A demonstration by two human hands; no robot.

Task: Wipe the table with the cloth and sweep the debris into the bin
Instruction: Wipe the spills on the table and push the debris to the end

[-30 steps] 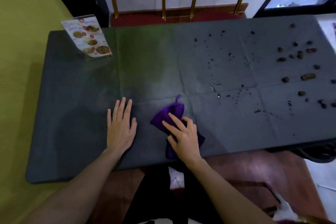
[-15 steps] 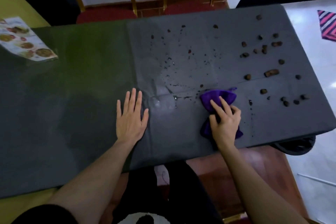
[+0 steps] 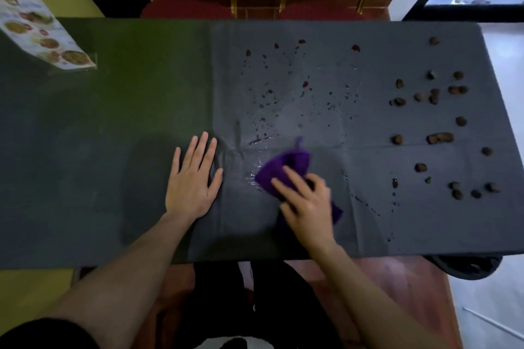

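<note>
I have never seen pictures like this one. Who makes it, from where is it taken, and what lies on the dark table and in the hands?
There is no machine here. A person wears a camera on the head, so the picture looks down at that person's own two arms and a dark table.

The left hand lies flat on the table and holds nothing. The right hand presses on a purple cloth, fingers partly curled over it; this hand is a little blurred.

Beyond the cloth there are small dark drops and a wet sheen. On the right part of the table lie many brown crumbs. At the far left lies a menu card with food pictures. Behind the table stand red chairs. Below the near right corner is a dark round object, possibly the bin.
</note>
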